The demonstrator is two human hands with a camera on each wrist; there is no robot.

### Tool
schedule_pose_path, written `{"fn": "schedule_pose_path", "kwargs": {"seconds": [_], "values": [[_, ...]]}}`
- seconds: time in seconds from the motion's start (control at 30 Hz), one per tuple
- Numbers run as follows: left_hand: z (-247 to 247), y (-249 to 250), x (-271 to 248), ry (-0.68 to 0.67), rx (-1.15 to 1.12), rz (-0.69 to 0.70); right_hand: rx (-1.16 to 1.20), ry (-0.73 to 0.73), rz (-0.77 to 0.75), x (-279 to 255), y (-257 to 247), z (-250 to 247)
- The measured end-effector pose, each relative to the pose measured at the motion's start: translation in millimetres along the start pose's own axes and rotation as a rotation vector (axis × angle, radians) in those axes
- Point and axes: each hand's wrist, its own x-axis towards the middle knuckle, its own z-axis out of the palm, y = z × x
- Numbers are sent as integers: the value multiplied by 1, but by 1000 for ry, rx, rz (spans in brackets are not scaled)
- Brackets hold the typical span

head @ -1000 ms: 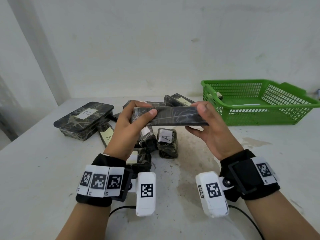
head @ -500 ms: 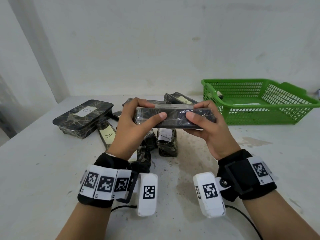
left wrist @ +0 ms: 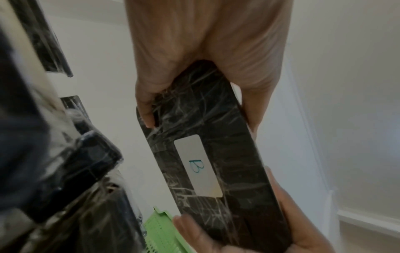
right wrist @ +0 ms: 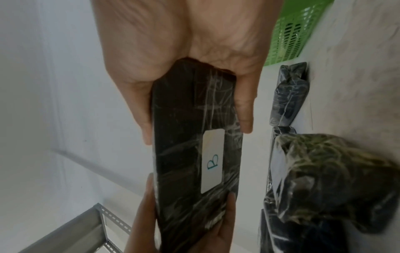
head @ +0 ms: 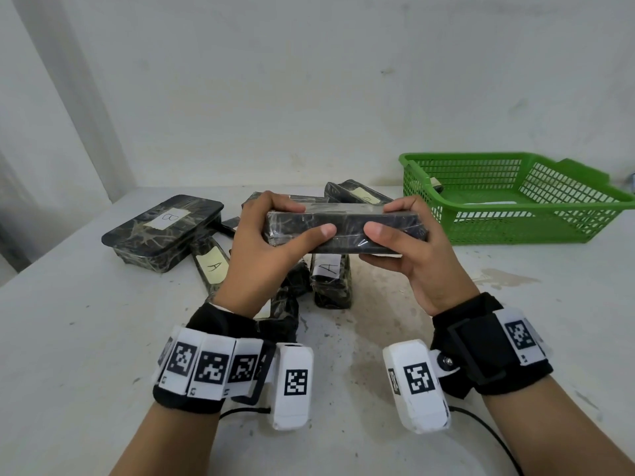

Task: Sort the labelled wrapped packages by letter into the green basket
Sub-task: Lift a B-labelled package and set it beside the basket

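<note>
Both hands, left [head: 264,249] and right [head: 409,255], grip the B package [head: 347,231] at its ends above the pile; label faces down; best carry it level to the basket [head: 515,231], releasing low.

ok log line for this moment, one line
phase: label check | left hand + right hand: both grip long wrapped package | label: B | green basket: right, apart
</note>
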Motion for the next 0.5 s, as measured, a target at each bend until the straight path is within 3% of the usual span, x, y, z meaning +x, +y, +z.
{"fn": "schedule_pose_path", "kwargs": {"seconds": [0.33, 0.5], "values": [[-2, -5, 2, -70, 64, 13, 42, -24, 8, 3, -1, -4], [-9, -7, 5, -133, -63, -53, 48, -12, -26, 3, -1, -2]]}}
